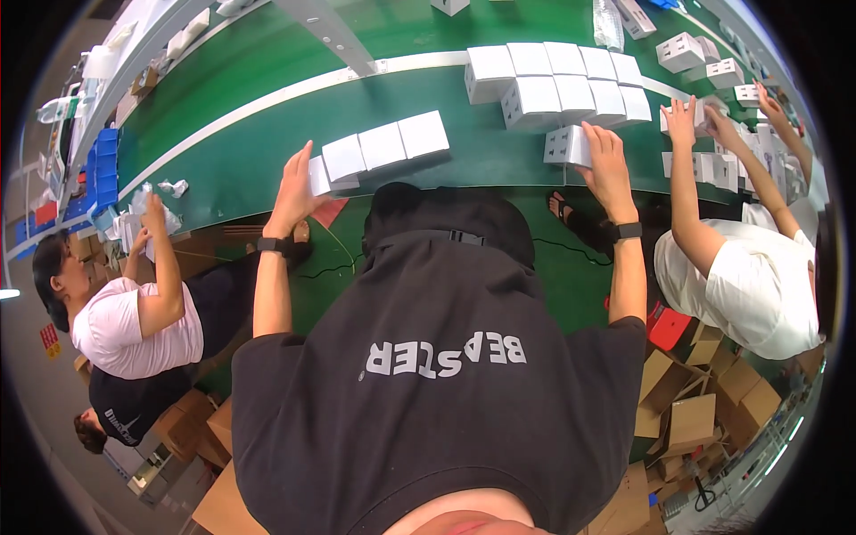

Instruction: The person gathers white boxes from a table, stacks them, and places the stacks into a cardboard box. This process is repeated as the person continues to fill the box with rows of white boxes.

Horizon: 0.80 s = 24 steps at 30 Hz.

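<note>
Head view: white box (562, 145) with dark printed marks on its side sits on the green bench (241, 152), near the front edge, right of centre. Right hand (608, 165) lies against its right end, fingers slightly bent; cannot tell whether they grasp it or only press. To the left, and well apart from it, a slanting row of three white boxes (383, 145) stands side by side; a lower white carton (319, 176) shows at its left end. Left hand (294, 192) is at that carton, fingers extended and not curled round it; contact appears likely, exact touch points hidden.

Behind the right-hand box: block of white boxes (572, 94), two rows, front row of four, back row of five. White strip (259, 107) runs along the bench behind the slanting row; metal post (330, 36) rises beyond.

At right, co-worker in a white shirt (744, 285) has hands among further boxes. At left, co-worker in a pink top (134, 321) handles clear plastic near blue bins (104, 169). Opened cardboard cartons (691, 419) lie lower right, beside a red object (667, 327).
</note>
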Each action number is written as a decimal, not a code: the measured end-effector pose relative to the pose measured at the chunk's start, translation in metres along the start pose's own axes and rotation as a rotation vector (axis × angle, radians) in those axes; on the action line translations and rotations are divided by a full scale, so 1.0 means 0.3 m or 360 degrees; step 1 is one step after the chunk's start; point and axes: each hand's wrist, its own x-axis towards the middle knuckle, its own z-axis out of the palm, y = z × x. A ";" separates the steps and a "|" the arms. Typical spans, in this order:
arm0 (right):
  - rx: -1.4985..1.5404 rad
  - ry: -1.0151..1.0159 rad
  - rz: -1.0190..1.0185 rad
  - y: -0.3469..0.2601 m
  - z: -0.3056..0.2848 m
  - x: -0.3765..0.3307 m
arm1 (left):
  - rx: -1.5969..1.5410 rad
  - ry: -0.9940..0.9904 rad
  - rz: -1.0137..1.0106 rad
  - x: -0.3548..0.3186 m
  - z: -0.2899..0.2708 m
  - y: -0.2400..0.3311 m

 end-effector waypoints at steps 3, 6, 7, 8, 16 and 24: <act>0.0080 -0.0239 0.0055 -0.072 -0.020 0.032 | 0.0009 -0.0007 -0.0029 -0.003 0.002 -0.020; 0.0188 -0.0319 -0.0099 -0.204 -0.003 0.100 | 0.0064 -0.0006 0.0018 -0.003 0.006 -0.014; 0.0223 -0.0358 -0.0064 -0.256 0.014 0.126 | 0.0090 -0.0009 0.0047 -0.001 0.007 -0.011; 0.0262 -0.0397 -0.0035 -0.308 0.041 0.157 | 0.0093 -0.0002 0.0045 -0.004 0.005 -0.006; 0.0363 -0.0254 -0.0224 -0.476 0.247 0.331 | 0.0096 -0.0033 -0.0007 0.009 -0.008 -0.018; 0.0461 -0.0503 -0.0296 -0.483 0.250 0.419 | 0.0040 -0.0152 0.0104 0.037 -0.026 -0.018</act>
